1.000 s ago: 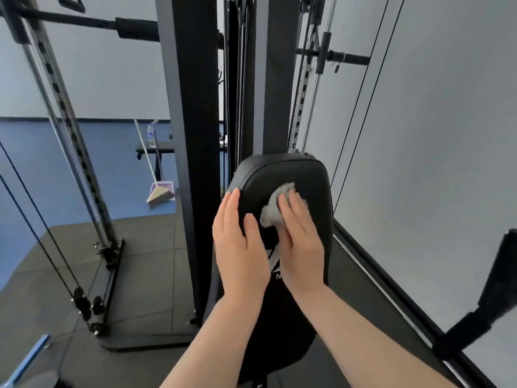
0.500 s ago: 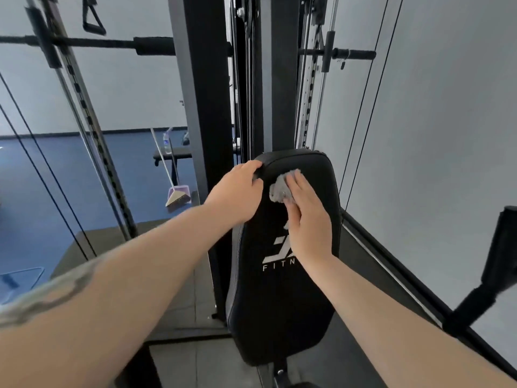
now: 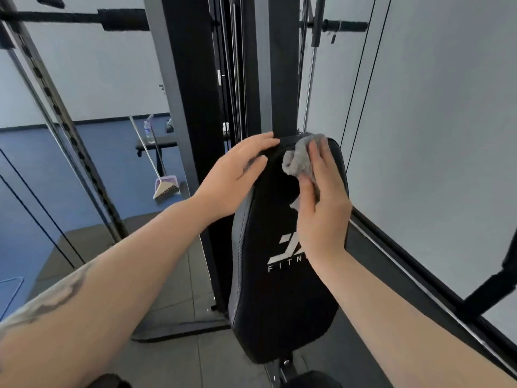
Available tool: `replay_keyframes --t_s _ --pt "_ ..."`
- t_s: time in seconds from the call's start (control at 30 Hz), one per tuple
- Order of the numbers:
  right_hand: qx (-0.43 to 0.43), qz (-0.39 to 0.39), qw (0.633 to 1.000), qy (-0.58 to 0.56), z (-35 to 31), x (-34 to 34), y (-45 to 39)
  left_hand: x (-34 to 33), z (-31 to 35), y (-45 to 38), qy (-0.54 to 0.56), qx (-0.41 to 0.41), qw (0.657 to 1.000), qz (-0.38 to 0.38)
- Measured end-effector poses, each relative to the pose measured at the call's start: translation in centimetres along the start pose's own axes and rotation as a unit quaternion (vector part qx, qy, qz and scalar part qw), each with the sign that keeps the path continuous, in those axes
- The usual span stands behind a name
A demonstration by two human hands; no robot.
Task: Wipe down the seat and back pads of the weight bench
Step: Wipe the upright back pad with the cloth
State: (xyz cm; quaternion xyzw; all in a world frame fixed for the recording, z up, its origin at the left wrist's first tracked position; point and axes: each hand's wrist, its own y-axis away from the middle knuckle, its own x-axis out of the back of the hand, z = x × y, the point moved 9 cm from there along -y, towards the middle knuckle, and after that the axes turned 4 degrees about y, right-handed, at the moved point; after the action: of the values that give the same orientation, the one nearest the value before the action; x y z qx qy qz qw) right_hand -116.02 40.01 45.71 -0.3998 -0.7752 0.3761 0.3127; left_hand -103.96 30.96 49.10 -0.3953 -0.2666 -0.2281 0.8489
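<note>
The black back pad (image 3: 279,298) of the weight bench stands nearly upright in front of me, with a white logo on its face. My right hand (image 3: 321,208) presses a crumpled grey cloth (image 3: 300,158) flat against the pad's upper right part, near the top edge. My left hand (image 3: 237,175) rests on the pad's upper left corner, fingers spread over the edge, holding no object. A sliver of the black seat pad (image 3: 313,380) shows at the bottom edge.
Tall black uprights (image 3: 190,93) of a cable machine stand right behind the pad. Thin cables (image 3: 355,102) run down on the right beside a pale wall. A broom with dustpan (image 3: 163,189) leans by a far bench (image 3: 156,144) holding a bottle. Dark rubber floor tiles lie below.
My right hand has slid the cloth up to the pad's top edge. My left hand moved from the pad's face to its upper left corner.
</note>
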Motion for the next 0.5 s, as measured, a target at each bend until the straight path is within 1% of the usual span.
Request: replay_keyframes --t_s 0.07,0.1,0.2,0.27,0.3,0.37,0.43,0.5 --pt "0.024 0.000 0.999 0.028 -0.4 -1.6 -0.5 -0.6 -0.2 -0.8 0.047 -0.015 0.999 -0.017" --pt "0.023 -0.006 0.999 0.040 0.0 -2.5 0.4 -0.7 -0.5 -0.9 0.074 -0.014 0.997 -0.020" --pt "-0.005 -0.035 0.998 0.059 1.9 -3.6 6.1 -1.2 -1.4 -0.9 0.116 -0.014 0.993 -0.010" --pt "0.002 -0.058 0.997 0.057 2.1 -3.1 8.3 -1.4 -1.6 -0.8 0.128 -0.018 0.992 0.003" --pt "0.002 -0.053 0.997 0.047 2.0 -2.4 7.9 -1.5 -1.7 -0.8 0.134 -0.018 0.991 0.005" --pt "-0.001 0.002 1.000 0.028 1.2 -1.0 5.1 -1.6 -1.9 -1.0 0.155 -0.019 0.988 0.002" --pt "0.004 0.048 0.998 0.038 0.6 -1.1 1.6 -1.8 -2.1 -1.1 0.184 -0.019 0.983 -0.007" --pt "0.006 0.055 0.997 0.056 0.1 -2.8 1.2 -1.9 -2.2 -1.1 0.199 -0.021 0.980 -0.018"
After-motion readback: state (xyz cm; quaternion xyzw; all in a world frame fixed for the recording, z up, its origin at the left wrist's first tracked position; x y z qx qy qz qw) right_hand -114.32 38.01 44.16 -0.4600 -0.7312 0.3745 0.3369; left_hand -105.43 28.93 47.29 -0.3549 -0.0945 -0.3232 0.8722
